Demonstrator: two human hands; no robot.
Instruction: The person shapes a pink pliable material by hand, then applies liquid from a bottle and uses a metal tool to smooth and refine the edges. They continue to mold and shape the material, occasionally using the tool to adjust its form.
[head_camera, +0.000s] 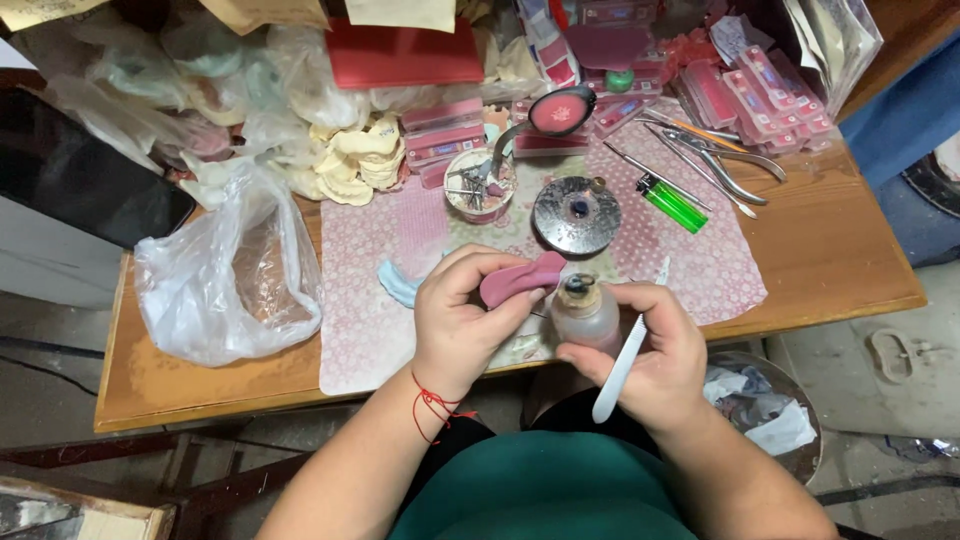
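My left hand grips a curved pink wax piece, holding it over the front edge of the wooden table. A red thread is tied round that wrist. My right hand holds a small clear bottle with a dark wick top, and a white-handled tool lies between its fingers, pointing up and down. The pink piece and the bottle top nearly touch. A pale blue curved piece lies on the patterned mat just left of my left hand.
On the pink patterned mat stand a round metal disc, a small cup of tools, a green lighter and metal pliers. Pink boxes are piled at the back, a plastic bag at the left, and plaster casts behind.
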